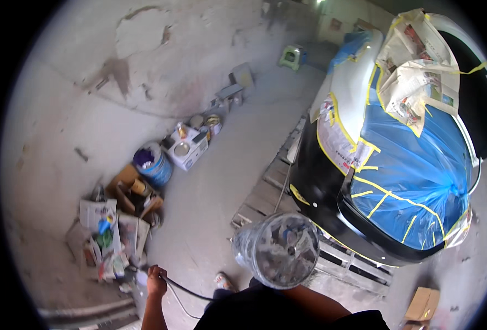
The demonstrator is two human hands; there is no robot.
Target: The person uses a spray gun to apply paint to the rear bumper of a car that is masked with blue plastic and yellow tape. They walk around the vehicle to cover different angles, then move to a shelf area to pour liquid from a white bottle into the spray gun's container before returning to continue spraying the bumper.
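Note:
My left hand (156, 281) is closed around something at the end of a black hose (188, 291). A thin pale hose (178, 301) hangs below it, and a small pale blurred shape shows just beyond the fingers. My right forearm (316, 305) crosses close to my body, behind the drum's lower edge; the right hand itself is hidden. Directly in front of me stands a grey, paint-smeared drum (243, 250) with a stained round top. Beyond it, to the right, is a black car bumper (315, 192) on a vehicle covered with blue plastic sheeting (414, 159), newspaper and yellow tape.
Wooden pallets (353, 269) lie under the bumper. Along the left wall stand a pile of papers (97, 212), an open cardboard box (123, 179), a blue bucket (160, 171), a white box (195, 153) and several cans. A green stool (292, 58) is far back; a cardboard box (422, 302) lies lower right.

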